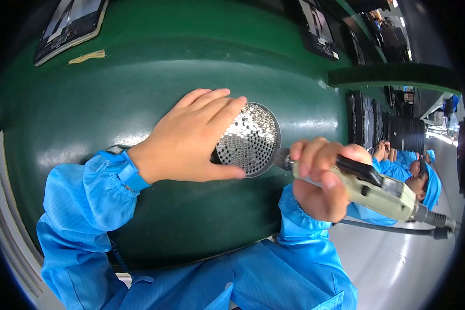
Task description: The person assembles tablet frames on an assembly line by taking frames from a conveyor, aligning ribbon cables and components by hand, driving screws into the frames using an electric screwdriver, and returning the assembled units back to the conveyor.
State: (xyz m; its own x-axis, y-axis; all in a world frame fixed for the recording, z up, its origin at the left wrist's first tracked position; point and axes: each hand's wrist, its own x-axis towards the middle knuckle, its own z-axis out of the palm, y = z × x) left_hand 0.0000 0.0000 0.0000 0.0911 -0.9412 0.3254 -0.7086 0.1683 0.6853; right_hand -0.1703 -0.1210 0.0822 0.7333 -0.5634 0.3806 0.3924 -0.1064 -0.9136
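On the green mat lies a round, perforated screw tray (248, 147) with many small silvery screws (261, 121) heaped over its upper part. My left hand (188, 137) reaches across its left side, index finger at the upper rim and thumb at the lower rim, gripping it between them. In my right hand (320, 175) is a pale electric screwdriver (377, 194) with a black lever, fingers wrapped round its body. The driver's front end (283, 159) points left and meets the tray's right rim in the picture; whether a screw is on its bit cannot be made out.
An opened tablet-like device (72, 26) lies at the far left, near a strip of yellowish tape (87, 57). Another device (318, 28) is at the far right. Dark stacked panels (364, 119) stand beyond the right edge, near a co-worker in blue (423, 178).
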